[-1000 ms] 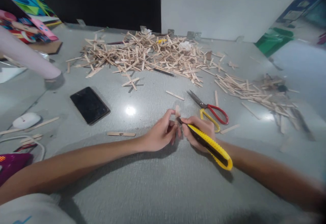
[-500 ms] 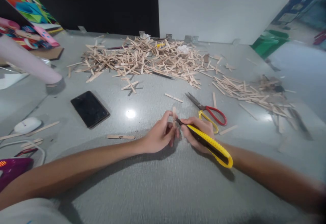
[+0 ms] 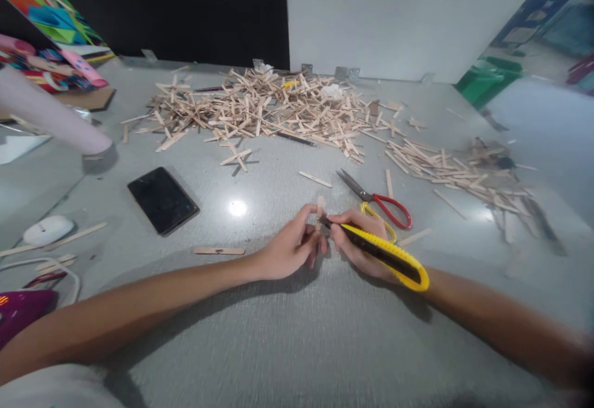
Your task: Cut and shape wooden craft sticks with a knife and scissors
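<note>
Near the middle of the table, my left hand (image 3: 294,241) pinches a small wooden craft stick (image 3: 320,206) held upright between thumb and fingers. A yellow and black utility knife (image 3: 387,256) is gripped in my right hand (image 3: 359,238), its handle slanting down to the right. The knife's dark tip meets the stick at my left fingertips; the exact contact is too small to make out. Just behind my right hand lie scissors (image 3: 371,197) with one red and one yellow handle. A notched craft stick (image 3: 219,251) rests left of my left hand.
A big heap of craft sticks (image 3: 260,111) spreads along the back, with a second pile (image 3: 445,163) at the right. To the left are a black phone (image 3: 163,200), a white mouse (image 3: 48,230) and a pale tube (image 3: 60,114). A green bin (image 3: 489,80) stands beyond the table.
The knife handle's rear end has swung slightly up and to the right. The stick in my left hand leans a little differently. Both hands stay at nearly the same spot.
</note>
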Available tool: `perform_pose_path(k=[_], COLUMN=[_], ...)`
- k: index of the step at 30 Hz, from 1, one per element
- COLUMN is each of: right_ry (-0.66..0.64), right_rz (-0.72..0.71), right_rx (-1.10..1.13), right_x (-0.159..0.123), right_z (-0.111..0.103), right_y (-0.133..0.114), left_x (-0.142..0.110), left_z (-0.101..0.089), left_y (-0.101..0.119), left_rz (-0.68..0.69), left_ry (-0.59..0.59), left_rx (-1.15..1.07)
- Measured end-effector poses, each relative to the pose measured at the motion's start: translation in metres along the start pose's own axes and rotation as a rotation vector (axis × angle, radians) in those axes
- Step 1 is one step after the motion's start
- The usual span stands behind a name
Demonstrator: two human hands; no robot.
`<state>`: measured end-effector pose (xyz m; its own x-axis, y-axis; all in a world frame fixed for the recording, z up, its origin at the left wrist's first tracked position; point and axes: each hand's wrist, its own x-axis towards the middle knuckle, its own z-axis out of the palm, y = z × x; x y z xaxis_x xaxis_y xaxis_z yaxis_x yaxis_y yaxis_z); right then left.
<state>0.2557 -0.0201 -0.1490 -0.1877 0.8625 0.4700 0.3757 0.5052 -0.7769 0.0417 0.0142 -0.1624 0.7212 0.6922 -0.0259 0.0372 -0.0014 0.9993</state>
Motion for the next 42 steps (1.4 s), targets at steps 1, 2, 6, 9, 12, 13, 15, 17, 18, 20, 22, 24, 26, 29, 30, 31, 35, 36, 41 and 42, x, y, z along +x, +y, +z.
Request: perform_pose_path(k=[1,2,6,9,12,13,15,17,18,20,22,24,26,29,30,31,35,36,41,42], right_ry=[-0.02,-0.036,-0.072,-0.054,-0.031,-0.038,-0.063,-0.078,-0.082,-0.085,-0.103,-0.111,-0.131,-0.165,-0.161,-0.152,-0.109,-0.096,-0.06,-0.056], right_rz=[0.036,0.072,0.235,0.323,0.346,0.34,0.302,0.193,0.111,-0.053,-0.172,-0.25,-0.309,-0.333,-0.336,-0.335,-0.284,-0.246,-0.081,-0.077], right_rx=[0.016,0.03,0.145,0.261,0.356,0.349,0.272,0.161,0.111,0.058,0.048,0.061,0.055,0.048,0.048,0.048,0.028,0.02,-0.016,-0.018], right_x=[0.001,0.003,0.003,0.001,0.002,0.003,0.005,0.006,0.006,0.007,0.008,0.008,0.007,0.007,0.007,0.008,0.008,0.008,0.006,0.006], right_z=[-0.002,-0.004,-0.007,-0.005,-0.004,-0.004,-0.007,-0.009,-0.01,-0.01,-0.007,-0.005,-0.003,-0.002,-0.002,-0.002,-0.004,-0.005,-0.01,-0.01], right_y=[-0.003,-0.005,-0.002,0.006,0.008,0.007,0.003,0.0,0.0,0.002,0.007,0.013,0.019,0.025,0.026,0.026,0.02,0.017,0.005,0.003], left_x=[0.0,0.0,0.002,0.005,0.007,0.007,0.007,0.007,0.007,0.006,0.007,0.007,0.007,0.007,0.007,0.007,0.008,0.008,0.009,0.009], left_z=[0.0,-0.001,-0.003,-0.006,-0.007,-0.007,-0.008,-0.008,-0.008,-0.009,-0.01,-0.011,-0.011,-0.012,-0.013,-0.013,-0.014,-0.014,-0.014,-0.013], left_y=[0.0,0.001,0.003,0.006,0.008,0.008,0.007,0.006,0.006,0.005,0.004,0.003,0.003,0.003,0.003,0.002,0.002,0.003,0.005,0.005], left_rz=[-0.006,-0.015,-0.054,-0.07,-0.078,-0.078,-0.074,-0.067,-0.063,-0.055,-0.048,-0.042,-0.044,-0.053,-0.054,-0.05,-0.035,-0.037,-0.053,-0.054], left_ry=[-0.008,-0.013,-0.029,-0.064,-0.077,-0.076,-0.074,-0.071,-0.067,-0.06,-0.059,-0.06,-0.052,-0.036,-0.035,-0.033,-0.043,-0.047,-0.038,-0.039], left_rx=[-0.008,-0.02,-0.098,-0.188,-0.251,-0.264,-0.29,-0.312,-0.319,-0.325,-0.332,-0.341,-0.344,-0.342,-0.341,-0.341,-0.316,-0.306,-0.269,-0.266])
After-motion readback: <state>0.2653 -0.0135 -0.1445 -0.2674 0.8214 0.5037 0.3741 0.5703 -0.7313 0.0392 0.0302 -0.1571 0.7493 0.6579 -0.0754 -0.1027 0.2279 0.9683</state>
